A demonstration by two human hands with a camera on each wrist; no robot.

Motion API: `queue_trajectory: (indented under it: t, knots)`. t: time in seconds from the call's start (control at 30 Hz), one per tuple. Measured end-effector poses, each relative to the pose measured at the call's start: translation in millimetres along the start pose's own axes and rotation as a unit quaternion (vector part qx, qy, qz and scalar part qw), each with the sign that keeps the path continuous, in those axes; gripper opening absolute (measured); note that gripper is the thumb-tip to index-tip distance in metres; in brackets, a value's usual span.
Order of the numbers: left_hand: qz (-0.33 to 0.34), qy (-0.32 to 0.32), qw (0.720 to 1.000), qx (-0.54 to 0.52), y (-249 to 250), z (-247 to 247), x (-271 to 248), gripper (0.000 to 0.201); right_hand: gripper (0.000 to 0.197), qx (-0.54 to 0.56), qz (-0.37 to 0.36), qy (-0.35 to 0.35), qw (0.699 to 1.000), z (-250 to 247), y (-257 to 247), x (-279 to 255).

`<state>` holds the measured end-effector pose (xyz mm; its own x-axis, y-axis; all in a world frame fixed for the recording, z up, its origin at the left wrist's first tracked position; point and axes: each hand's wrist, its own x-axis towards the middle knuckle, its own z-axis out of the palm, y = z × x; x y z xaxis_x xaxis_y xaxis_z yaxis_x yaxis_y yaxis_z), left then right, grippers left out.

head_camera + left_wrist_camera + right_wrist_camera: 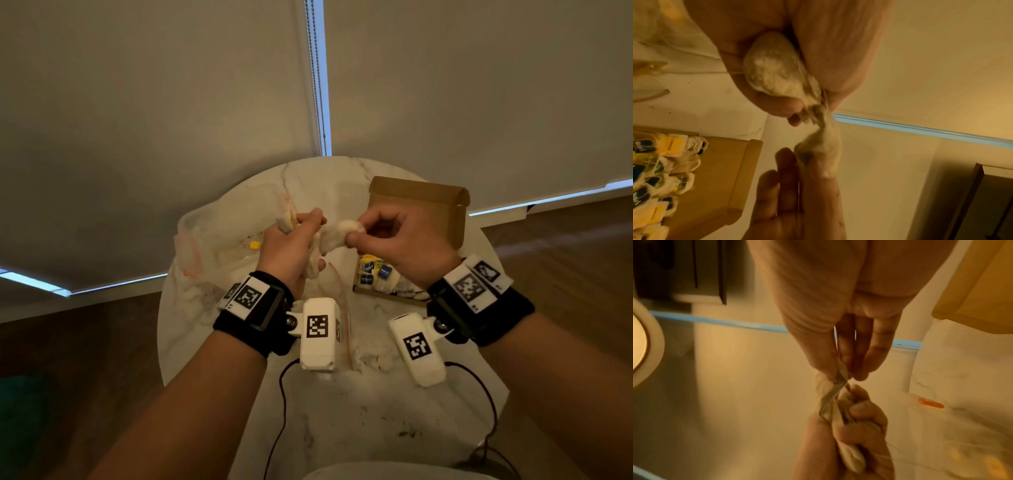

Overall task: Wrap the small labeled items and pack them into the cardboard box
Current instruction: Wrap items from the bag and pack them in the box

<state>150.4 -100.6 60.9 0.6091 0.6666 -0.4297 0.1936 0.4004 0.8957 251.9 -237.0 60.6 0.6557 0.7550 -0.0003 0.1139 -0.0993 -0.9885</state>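
- Both hands are raised over the round marble table (342, 411), close together, sharing one soft white bundle of wrapped items (330, 236).
- The left hand (291, 246) is curled tight round the lower part of the bundle, with a twisted white tail sticking out below the fist and some yellow showing at the top.
- The right hand (394, 236) pinches the other end of the bundle between thumb and fingertips; the remaining fingers are folded in.
- From the left wrist view, the wrapping (774, 68) narrows to a twisted neck between the two hands.
- The cardboard box (418, 209) sits open on the far right of the table, lid standing up, just beyond the right hand.
- Inside the box lie small packets with blue and yellow labels (376, 272), packed side by side.
- A clear plastic bag (219, 246) lies crumpled on the left of the table, behind the left hand.
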Motion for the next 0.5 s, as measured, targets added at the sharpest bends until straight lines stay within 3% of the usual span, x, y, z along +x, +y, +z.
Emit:
queue_trajectory:
  t: [0.17, 0.3, 0.5]
  knots:
    - [0.001, 0.000, 1.000, -0.022, 4, -9, -6, 0.018, 0.011, 0.086, 0.009, 0.049, 0.995, -16, -9, -10]
    - [0.005, -0.025, 1.000, -0.010, 9, -10, -13, 0.016, 0.010, 0.048, 0.002, 0.091, 0.995, -28, -8, -11]
    - [0.048, -0.091, 0.993, 0.052, 12, -7, -28, 0.008, 0.013, 0.020, -0.017, 0.093, 0.995, -22, -18, -6]
